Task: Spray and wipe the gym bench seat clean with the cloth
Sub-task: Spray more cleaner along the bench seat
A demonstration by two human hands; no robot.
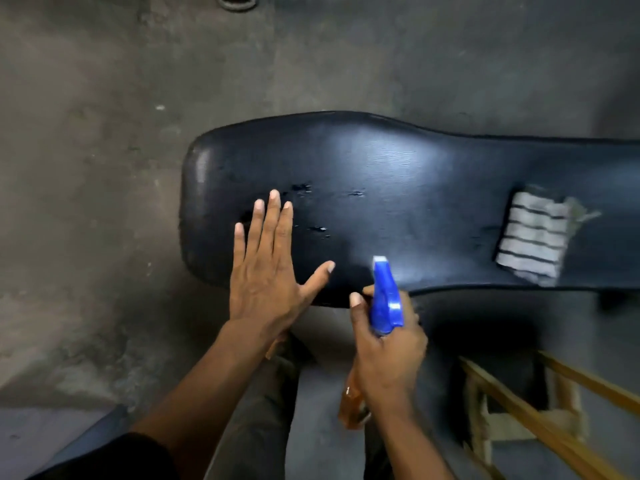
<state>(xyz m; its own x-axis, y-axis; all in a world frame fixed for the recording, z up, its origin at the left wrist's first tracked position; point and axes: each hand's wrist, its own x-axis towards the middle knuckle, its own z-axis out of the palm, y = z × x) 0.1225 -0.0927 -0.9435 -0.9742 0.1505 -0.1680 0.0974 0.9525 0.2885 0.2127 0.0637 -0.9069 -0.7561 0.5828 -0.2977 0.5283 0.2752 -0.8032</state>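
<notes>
- Seat [398,174]: black padded bench top lying across my view, broad end to the left, narrowing to the right; I note small scuffs or tears near its middle.
- Left hand [266,271]: fingers spread, empty, palm down on the broad end of the seat, apparently resting on it; I judge it steadies the pad and stays clear of the spray path.
- Right hand [388,344]: closed round the neck of the spray bottle [384,299], blue trigger head aimed forward over the near edge of the seat, amber body hanging below the fist; I cannot tell whether the trigger is pressed.
- Cloth [535,233]: striped, folded, lying on the narrow part of the seat, well apart from both hands; parked, I judge, for wiping once spraying is done.
- Floor [104,133]: bare concrete beneath; wooden frame [540,420] at lower right.
</notes>
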